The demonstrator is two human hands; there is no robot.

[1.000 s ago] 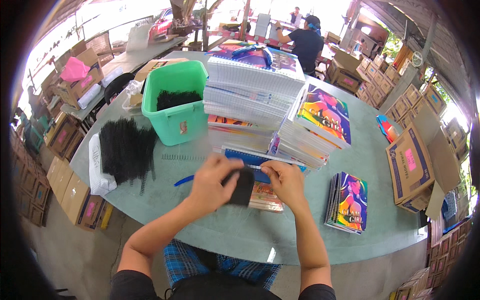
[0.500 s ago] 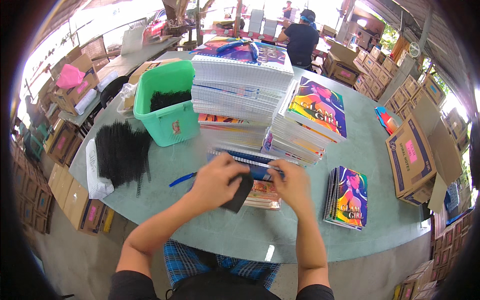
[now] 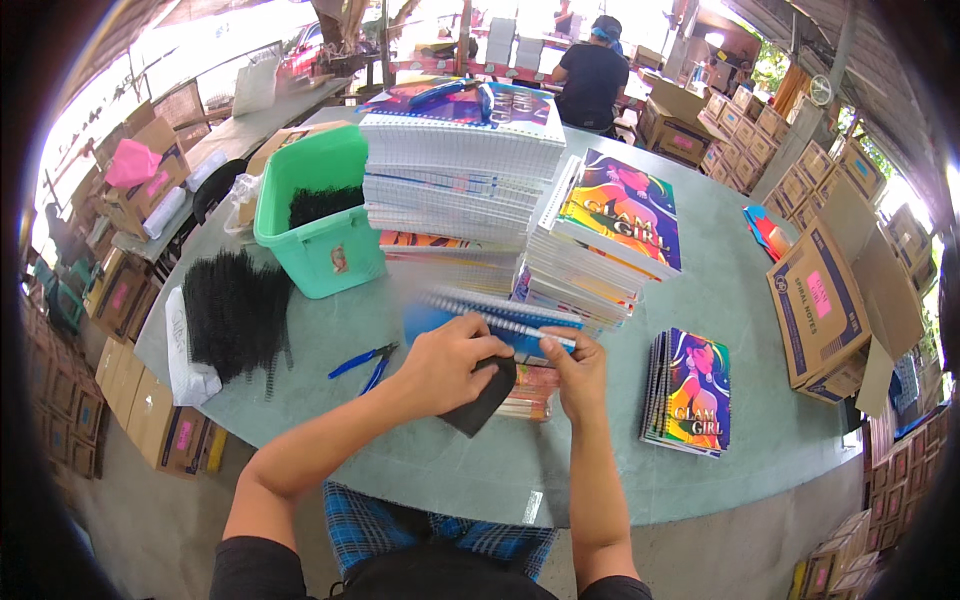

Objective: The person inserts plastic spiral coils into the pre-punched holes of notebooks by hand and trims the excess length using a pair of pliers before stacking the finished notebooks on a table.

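Observation:
A blue notebook [image 3: 425, 321], partly blurred, lies in front of the tall stacks with a pale spiral along its edge. My right hand [image 3: 577, 368] is closed, pinching the right end of that spiral edge between thumb and fingers. Over the notebook's near side, my left hand [image 3: 452, 362] curls around a dark flat block [image 3: 480, 402], its fingers close to the spiral. Beneath both hands a small pile of orange-covered notebooks [image 3: 527, 400] shows in part. Blue-handled pliers [image 3: 362, 362] rest on the table left of my left hand, handles apart.
Tall stacks of punched pages [image 3: 460, 150] and colourful notebooks [image 3: 620, 215] rise beyond my hands. A green bin [image 3: 325, 255] and a heap of black spirals [image 3: 235, 320] stand left. Bound notebooks [image 3: 690, 390] and a cardboard box [image 3: 825, 310] are right. A person [image 3: 592, 85] is farther off.
The view has shifted slightly. The notebook's blue cover shows more as its spiral edge tilts down to the right. The pliers, partly hidden before by my left hand, are now fully visible.

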